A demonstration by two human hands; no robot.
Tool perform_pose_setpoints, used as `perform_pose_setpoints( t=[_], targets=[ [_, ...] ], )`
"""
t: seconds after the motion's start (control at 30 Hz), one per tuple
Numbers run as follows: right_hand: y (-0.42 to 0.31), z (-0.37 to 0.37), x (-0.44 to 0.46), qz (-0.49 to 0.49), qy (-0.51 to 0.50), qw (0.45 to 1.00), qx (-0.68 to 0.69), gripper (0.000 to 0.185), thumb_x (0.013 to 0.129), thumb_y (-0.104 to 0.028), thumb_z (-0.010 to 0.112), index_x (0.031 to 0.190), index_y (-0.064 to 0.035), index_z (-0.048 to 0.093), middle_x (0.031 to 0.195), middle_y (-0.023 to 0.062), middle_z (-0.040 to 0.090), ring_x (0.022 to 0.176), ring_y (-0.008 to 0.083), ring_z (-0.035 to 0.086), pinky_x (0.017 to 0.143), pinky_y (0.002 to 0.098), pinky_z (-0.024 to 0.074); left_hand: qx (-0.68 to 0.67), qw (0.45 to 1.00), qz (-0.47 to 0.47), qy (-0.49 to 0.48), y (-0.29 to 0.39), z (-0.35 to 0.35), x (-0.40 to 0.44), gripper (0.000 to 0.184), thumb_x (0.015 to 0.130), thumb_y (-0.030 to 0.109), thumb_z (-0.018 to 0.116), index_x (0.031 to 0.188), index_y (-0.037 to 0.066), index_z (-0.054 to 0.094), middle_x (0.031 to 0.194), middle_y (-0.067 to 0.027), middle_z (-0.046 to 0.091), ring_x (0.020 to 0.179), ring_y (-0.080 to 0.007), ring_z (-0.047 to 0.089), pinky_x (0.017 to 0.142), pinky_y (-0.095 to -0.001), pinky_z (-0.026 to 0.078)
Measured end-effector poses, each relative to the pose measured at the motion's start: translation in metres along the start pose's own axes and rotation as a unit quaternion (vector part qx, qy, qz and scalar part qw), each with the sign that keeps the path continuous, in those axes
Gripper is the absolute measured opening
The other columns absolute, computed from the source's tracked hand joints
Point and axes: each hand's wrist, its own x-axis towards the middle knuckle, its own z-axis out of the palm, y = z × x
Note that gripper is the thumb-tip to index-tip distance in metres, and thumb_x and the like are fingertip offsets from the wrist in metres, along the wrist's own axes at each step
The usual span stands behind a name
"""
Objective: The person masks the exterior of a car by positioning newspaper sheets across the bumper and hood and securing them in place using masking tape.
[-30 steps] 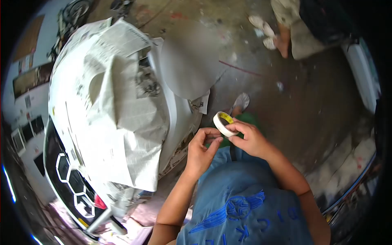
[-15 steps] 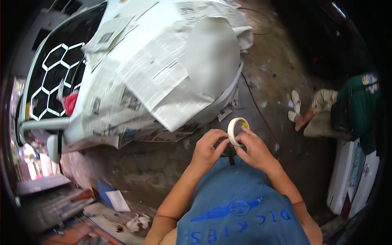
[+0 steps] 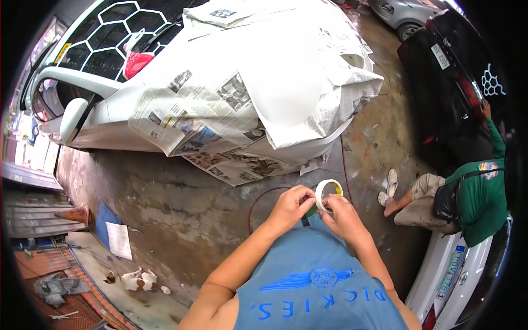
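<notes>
A roll of cream masking tape with a yellow inner core stands on edge in front of my blue sleeveless shirt. My right hand is closed around its lower right side, with fingers reaching into the ring. At the roll's left edge, the thumb and forefinger of my left hand are pinched together. Whether a loose end of tape sits between them is too small to tell. Ahead of my hands, sheets of newspaper cover the front of a white car.
To the right a person in a green shirt crouches, one hand on a black car. A white car's rear is at lower right. A thin hose crosses the floor. A dog lies at lower left near a blue board.
My view has shifted, showing more of the floor, the dog and the cars on the right. My right hand keeps the tape roll, and my left fingers stay pinched at its edge.
</notes>
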Motion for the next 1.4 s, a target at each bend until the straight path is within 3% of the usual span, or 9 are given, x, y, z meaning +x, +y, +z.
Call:
perform_pose_setpoints(
  t=[0.3,0.7,0.8,0.93,1.0,1.13,1.23,1.33,1.4],
  targets=[
    [-0.026,0.004,0.021,0.020,-0.049,0.999,0.002,0.023,0.084,-0.008,0.073,0.102,-0.0012,0.061,0.097,0.0203,0.070,0.099,0.0410,0.065,0.086,0.0492,0.0511,0.021,0.996,0.037,0.081,0.003,-0.018,-0.016,0.013,0.090,0.006,0.072,0.102,0.000,0.071,0.098,-0.0093,0.069,0.084,-0.0177,0.068,0.071,-0.0305,0.054],
    [-0.014,0.005,0.028,-0.046,-0.117,0.990,-0.063,0.022,0.081,-0.004,0.068,0.102,-0.0027,0.063,0.091,0.0189,0.070,0.094,0.0402,0.067,0.115,0.0479,0.0422,0.016,0.993,0.018,0.113,-0.007,-0.017,-0.024,0.012,0.088,0.008,0.072,0.097,0.000,0.071,0.089,-0.0105,0.069,0.074,-0.0184,0.066,0.065,-0.0319,0.052],
    [-0.007,0.005,0.027,-0.099,-0.116,0.987,-0.056,0.021,0.082,-0.006,0.068,0.102,-0.0017,0.064,0.087,0.0179,0.071,0.090,0.0382,0.069,0.104,0.0471,0.0491,0.052,0.997,-0.019,0.061,0.008,-0.027,-0.025,0.011,0.088,0.009,0.070,0.094,0.000,0.070,0.087,-0.0090,0.067,0.072,-0.0153,0.063,0.063,-0.0300,0.050],
    [-0.011,-0.001,0.032,0.007,-0.109,0.994,0.027,0.024,0.087,-0.011,0.062,0.108,-0.0013,0.063,0.082,0.0226,0.068,0.081,0.0438,0.065,0.086,0.0519,0.0508,0.046,0.997,-0.028,0.049,0.018,-0.035,-0.025,0.010,0.087,0.009,0.065,0.090,0.000,0.064,0.082,-0.0068,0.061,0.068,-0.0136,0.057,0.059,-0.0287,0.045],
    [0.004,0.009,0.034,0.067,-0.122,0.989,0.060,0.026,0.090,-0.016,0.061,0.111,-0.0009,0.063,0.086,0.0238,0.068,0.083,0.0456,0.064,0.081,0.0531,0.0495,0.010,0.997,-0.035,0.072,0.014,-0.030,-0.022,0.015,0.087,0.010,0.069,0.099,0.002,0.063,0.097,-0.0078,0.060,0.081,-0.0145,0.061,0.066,-0.0284,0.049],
    [-0.011,0.014,0.037,0.033,-0.026,0.998,0.056,0.025,0.088,-0.014,0.061,0.107,0.0017,0.066,0.095,0.0242,0.071,0.086,0.0423,0.068,0.076,0.0480,0.0521,-0.082,0.983,0.018,0.166,0.019,-0.013,-0.015,0.025,0.086,0.006,0.076,0.108,0.003,0.064,0.115,-0.0102,0.058,0.093,-0.0172,0.061,0.077,-0.0293,0.053],
    [-0.016,0.015,0.041,-0.003,-0.020,0.999,0.027,0.031,0.088,-0.013,0.059,0.114,0.0025,0.064,0.097,0.0253,0.071,0.086,0.0434,0.068,0.078,0.0480,0.0526,0.033,0.975,0.113,0.187,0.000,-0.011,-0.013,0.013,0.086,0.001,0.076,0.095,0.001,0.067,0.099,-0.0087,0.063,0.087,-0.0185,0.061,0.075,-0.0295,0.050],
    [0.063,0.038,0.056,0.184,-0.138,0.967,-0.109,0.034,0.089,-0.016,0.056,0.118,0.0036,0.061,0.095,0.0275,0.071,0.086,0.0500,0.065,0.084,0.0542,0.0508,-0.015,0.954,0.160,0.252,0.041,-0.013,-0.027,0.010,0.087,0.003,0.077,0.087,0.002,0.067,0.090,-0.0087,0.064,0.082,-0.0185,0.061,0.072,-0.0298,0.049],
    [0.061,0.014,0.067,0.180,-0.014,0.983,0.017,0.035,0.090,-0.012,0.058,0.121,0.0033,0.063,0.092,0.0214,0.074,0.072,0.0358,0.069,0.077,0.0451,0.0552,-0.012,0.966,0.082,0.244,0.045,-0.033,-0.015,0.006,0.089,0.006,0.074,0.090,0.002,0.070,0.094,-0.0096,0.064,0.085,-0.0179,0.061,0.073,-0.0295,0.048]
  ],
)
